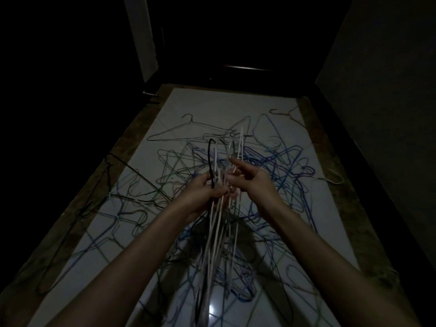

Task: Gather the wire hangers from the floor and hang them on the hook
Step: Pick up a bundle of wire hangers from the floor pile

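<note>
Left hand [207, 190] grips a bundle [219, 223] of white and black hangers; right hand [250, 180] pinches one wire, forefinger out; more hangers [278, 161] litter the floor [205, 107].

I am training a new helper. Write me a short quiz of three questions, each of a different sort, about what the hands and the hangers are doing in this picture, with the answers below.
1. True or false: the left hand grips a bundle of mostly white hangers.
2. Multiple choice: where do most of the coloured hangers lie? A) on a hook B) in a tangled pile on the tiled floor C) in a basket
3. Fill in: the right hand touches the bundle near its ____ ends, close to one black hook.

Key: 1 true; 2 B; 3 hook
</note>
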Available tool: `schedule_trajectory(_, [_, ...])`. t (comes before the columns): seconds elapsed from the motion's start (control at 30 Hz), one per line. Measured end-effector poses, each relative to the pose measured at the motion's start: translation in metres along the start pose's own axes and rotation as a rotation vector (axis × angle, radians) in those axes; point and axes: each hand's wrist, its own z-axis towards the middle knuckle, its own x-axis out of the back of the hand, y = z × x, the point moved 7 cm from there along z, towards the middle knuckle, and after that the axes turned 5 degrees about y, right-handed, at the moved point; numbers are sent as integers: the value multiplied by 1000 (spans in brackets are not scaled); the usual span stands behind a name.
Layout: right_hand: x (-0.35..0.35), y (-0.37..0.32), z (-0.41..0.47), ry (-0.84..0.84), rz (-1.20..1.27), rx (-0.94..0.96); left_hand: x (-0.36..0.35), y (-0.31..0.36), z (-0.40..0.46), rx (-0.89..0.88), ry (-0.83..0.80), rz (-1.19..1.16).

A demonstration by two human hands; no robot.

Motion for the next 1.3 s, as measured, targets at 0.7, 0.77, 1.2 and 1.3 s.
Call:
schedule_trajectory(0.7, [149,91,-8,279,-228,-34,-83,-23,27,77,-56,-162])
schedule_trajectory(0.77, [170,108,-24,307,-254,-65,-93,-27,28,106,-76,-168])
schedule_trajectory(1.2, [264,189,-124,550,-94,-300,-175,-70,22,302,-250,-194])
schedule_trajectory(1.3, [274,199,-135,597,-4,-306,-182,-74,21,277,-266,-121])
